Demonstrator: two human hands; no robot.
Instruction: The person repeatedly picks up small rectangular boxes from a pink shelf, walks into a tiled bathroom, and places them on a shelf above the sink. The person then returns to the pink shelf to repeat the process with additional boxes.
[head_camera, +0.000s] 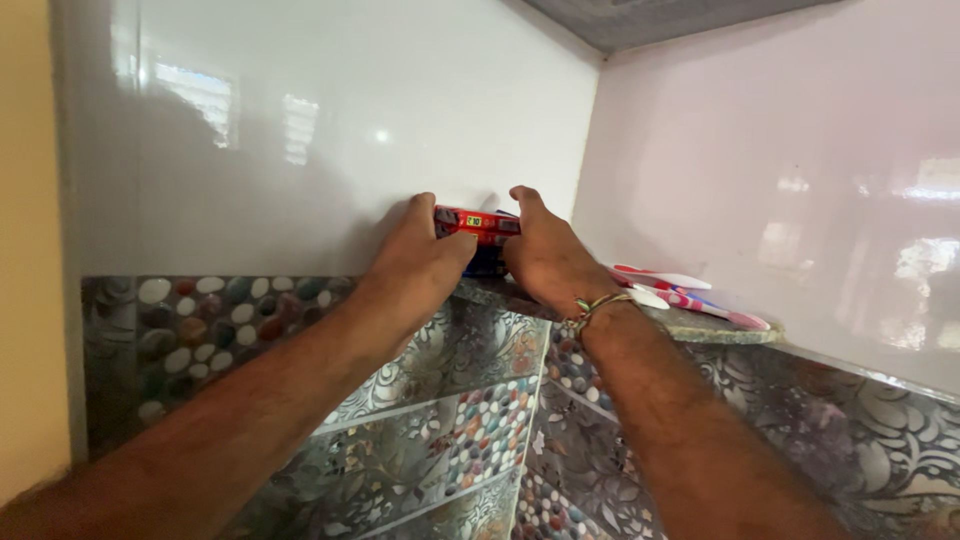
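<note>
both mitts up in the shelf corner | left hand (420, 255) + right hand (545, 250) gripping red box (478, 224) from each end | sat on stone ledge (700, 325) against wall, not lifted clear | toothbrushes (680, 290) just beside, untouched

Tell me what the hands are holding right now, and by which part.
Both hold a red box on the corner ledge: the left hand grips its left end, the right hand its right end. The fingers are mostly hidden behind it.
</note>
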